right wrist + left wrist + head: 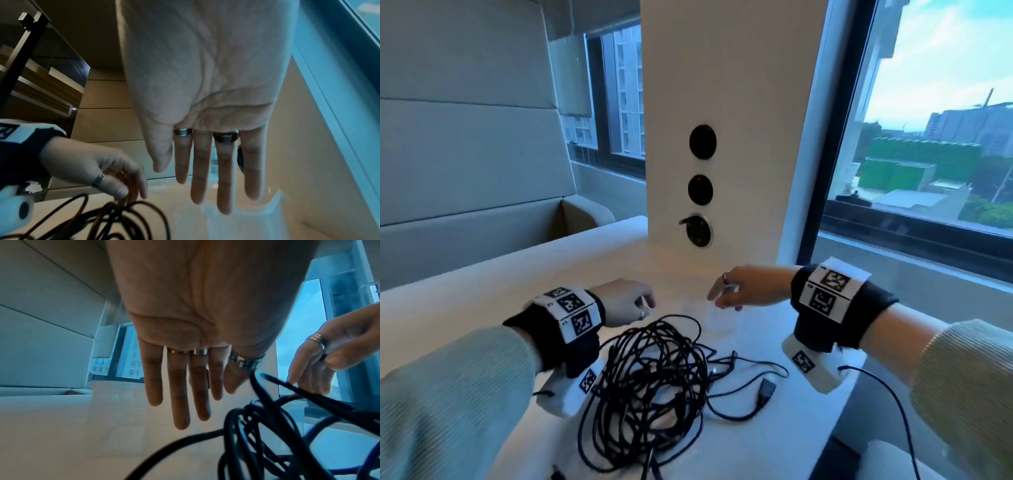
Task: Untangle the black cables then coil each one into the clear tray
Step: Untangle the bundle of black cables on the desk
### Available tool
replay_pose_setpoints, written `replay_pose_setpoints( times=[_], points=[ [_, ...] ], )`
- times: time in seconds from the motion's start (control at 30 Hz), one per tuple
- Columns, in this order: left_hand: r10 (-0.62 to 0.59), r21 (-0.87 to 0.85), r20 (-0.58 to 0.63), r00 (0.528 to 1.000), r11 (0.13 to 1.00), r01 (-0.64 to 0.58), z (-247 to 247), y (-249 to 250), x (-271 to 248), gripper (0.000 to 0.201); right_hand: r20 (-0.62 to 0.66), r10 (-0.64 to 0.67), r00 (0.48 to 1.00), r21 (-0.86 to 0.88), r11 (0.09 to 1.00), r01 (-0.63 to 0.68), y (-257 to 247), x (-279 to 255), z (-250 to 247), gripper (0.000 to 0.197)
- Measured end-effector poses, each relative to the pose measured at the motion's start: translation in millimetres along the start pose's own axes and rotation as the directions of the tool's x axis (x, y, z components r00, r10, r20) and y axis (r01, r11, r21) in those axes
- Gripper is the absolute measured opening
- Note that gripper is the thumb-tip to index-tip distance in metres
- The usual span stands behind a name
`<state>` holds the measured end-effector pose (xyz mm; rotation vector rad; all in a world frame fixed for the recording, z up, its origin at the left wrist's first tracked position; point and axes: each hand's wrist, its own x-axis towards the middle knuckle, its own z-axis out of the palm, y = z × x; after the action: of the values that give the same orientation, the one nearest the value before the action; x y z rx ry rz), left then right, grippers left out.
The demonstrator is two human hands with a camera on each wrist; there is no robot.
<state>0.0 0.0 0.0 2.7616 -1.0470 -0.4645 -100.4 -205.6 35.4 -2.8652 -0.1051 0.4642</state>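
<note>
Both forearms are stretched forward, sleeves pulled down to marker-covered wrist bands. The left hand point(621, 301) is held palm down at about 10 o'clock, fingers point(179, 395) straight and slightly spread in its wrist view, nothing gripped. The right hand point(748, 286) is held at about 2 o'clock, turned in toward the left one, fingers point(202, 170) hanging straight and relaxed with small gaps between them, nothing held either. Rings are worn on several fingers of both hands. The two hands are kept near each other, not touching.
</note>
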Motion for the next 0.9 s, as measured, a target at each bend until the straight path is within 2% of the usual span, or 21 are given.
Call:
replay_pose_setpoints(
  times=[0.13, 0.2, 0.33, 0.37, 0.43, 0.5, 0.6, 0.67, 0.73, 0.83, 0.9],
  points=[
    [-0.058, 0.011, -0.06, 0.996, 0.998, 0.059, 12.3, -2.4, -17.6, 0.03, -0.014, 0.023, 1.0, -0.007, 1.0, -0.023, -16.5, 6.7, 24.6, 0.045],
    [-0.059, -0.039, -0.04, 0.997, 0.998, 0.058, 20.1, -3.1, -25.8, 0.039, -0.015, 0.053, 0.998, 0.062, 0.997, -0.052, -22.3, 9.4, 34.8, 0.055],
    [-0.082, -0.263, 0.092, 0.992, 0.959, 0.103, 33.4, -12.7, -42.1, 0.076, 0.098, 0.091, 0.991, 0.125, 0.987, -0.103, -31.5, 10.0, 51.7, 0.08],
    [-0.091, -0.308, 0.134, 0.987, 0.942, 0.129, 36.3, -16.0, -44.4, 0.078, 0.12, 0.099, 0.988, 0.128, 0.985, -0.115, -31.3, 12.4, 55.1, 0.085],
    [-0.097, -0.399, 0.147, 0.984, 0.905, 0.149, 42.0, -19.4, -46.6, 0.069, 0.14, 0.107, 0.984, 0.147, 0.981, -0.127, -30.0, 16.4, 59.1, 0.094],
    [-0.079, -0.378, 0.085, 0.993, 0.92, 0.105, 46.0, -17.0, -47.1, 0.055, 0.145, 0.108, 0.984, 0.192, 0.972, -0.135, -28.8, 16.5, 62.1, 0.094],
    [-0.02, -0.293, -0.041, 0.999, 0.956, 0.007, 49.2, -11.4, -47.9, 0.026, 0.176, 0.083, 0.981, 0.374, 0.916, -0.145, -27.7, 11.5, 68.8, 0.074],
    [-0.003, -0.39, -0.107, 0.994, 0.92, -0.039, 52.2, -8.8, -51.7, 0.015, 0.209, 0.048, 0.977, 0.522, 0.839, -0.153, -26.6, 7.4, 73.6, 0.06],
    [-0.008, -0.587, -0.162, 0.987, 0.804, -0.09, 55.4, -6.8, -56.4, 0.01, 0.172, 0.026, 0.985, 0.593, 0.796, -0.125, -26.1, 4.3, 77.5, 0.051],
    [-0.034, -0.849, -0.209, 0.977, 0.503, -0.164, 61.4, -6.8, -69.4, 0.006, 0.016, 0.011, 1.0, 0.65, 0.76, -0.019, -24.6, 2.5, 84.6, 0.03],
    [-0.082, -0.925, -0.247, 0.965, 0.317, -0.21, 62.2, -11.2, -76.6, 0.019, -0.081, 0.005, 0.997, 0.706, 0.706, 0.053, -23.2, 1.2, 87.6, 0.022]
  ],
)
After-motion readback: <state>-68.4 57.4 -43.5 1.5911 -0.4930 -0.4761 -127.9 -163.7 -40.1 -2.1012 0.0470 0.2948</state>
